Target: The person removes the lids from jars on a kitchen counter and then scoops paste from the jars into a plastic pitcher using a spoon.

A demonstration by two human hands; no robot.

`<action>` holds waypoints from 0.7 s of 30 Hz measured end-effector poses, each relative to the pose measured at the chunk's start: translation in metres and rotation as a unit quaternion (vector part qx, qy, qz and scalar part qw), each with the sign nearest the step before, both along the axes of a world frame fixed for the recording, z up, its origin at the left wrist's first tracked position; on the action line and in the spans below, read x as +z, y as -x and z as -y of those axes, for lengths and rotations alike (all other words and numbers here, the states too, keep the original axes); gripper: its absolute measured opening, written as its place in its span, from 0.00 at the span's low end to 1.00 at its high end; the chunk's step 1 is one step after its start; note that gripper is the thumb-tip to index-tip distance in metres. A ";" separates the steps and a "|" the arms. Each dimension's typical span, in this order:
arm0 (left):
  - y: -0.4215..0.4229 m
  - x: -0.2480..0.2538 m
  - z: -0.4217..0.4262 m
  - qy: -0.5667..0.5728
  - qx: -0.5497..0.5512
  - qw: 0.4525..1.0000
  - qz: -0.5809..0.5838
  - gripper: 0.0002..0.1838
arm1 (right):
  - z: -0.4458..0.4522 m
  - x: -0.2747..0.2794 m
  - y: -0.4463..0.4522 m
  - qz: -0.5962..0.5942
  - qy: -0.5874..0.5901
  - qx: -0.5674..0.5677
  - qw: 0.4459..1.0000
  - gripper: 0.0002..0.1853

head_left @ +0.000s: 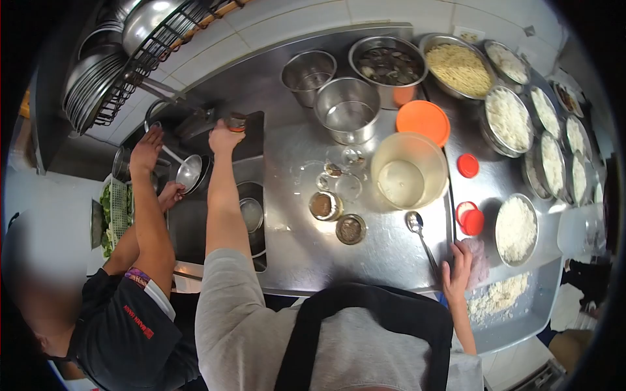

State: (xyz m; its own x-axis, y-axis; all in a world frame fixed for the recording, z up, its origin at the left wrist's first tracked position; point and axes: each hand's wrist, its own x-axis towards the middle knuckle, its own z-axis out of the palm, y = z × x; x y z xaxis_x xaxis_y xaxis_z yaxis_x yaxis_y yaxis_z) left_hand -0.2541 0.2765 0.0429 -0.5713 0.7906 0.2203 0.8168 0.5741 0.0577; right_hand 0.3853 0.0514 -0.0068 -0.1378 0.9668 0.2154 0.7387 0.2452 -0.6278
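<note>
My left hand (225, 139) reaches over the sink (251, 148) and is closed around a small jar (237, 122) with a brownish top. My right hand (458, 268) rests at the counter's front edge, fingers stretched out, touching or right beside a pinkish cloth (477, 259). A metal spoon (422, 236) lies just left of those fingers. Between my arms stand an open jar of brown contents (324, 205), a round container of dark seasoning (351, 229) and a large translucent tub (409, 173).
A co-worker's hands (147, 153) are at the sink's left, near a ladle (189, 171). Steel pots (347, 111), a bowl of noodles (460, 67), several bowls of rice (516, 228), an orange lid (422, 124) and red lids (468, 165) crowd the back and right. A grey tray (521, 322) adjoins the counter.
</note>
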 end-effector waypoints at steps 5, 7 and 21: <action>-0.015 -0.011 0.029 -0.078 0.020 0.982 0.172 0.41 | -0.006 0.013 0.002 -0.006 -0.005 0.017 1.000 0.14; -0.037 0.003 0.042 -0.101 -0.005 0.972 0.211 0.40 | -0.004 0.021 0.004 0.067 0.003 0.044 0.997 0.14; -0.246 0.108 0.069 -0.254 -0.382 0.885 0.073 0.36 | -0.013 0.002 0.014 0.201 -0.071 0.081 0.974 0.05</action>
State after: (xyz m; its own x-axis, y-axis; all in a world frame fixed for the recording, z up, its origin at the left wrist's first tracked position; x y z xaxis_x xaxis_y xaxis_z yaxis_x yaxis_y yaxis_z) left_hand -0.0080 0.2072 0.1512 0.0368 0.7790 0.6259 0.9180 -0.2738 0.2869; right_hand 0.3710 0.0644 -0.0044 -0.3862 0.8899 0.2425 0.8623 0.4417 -0.2476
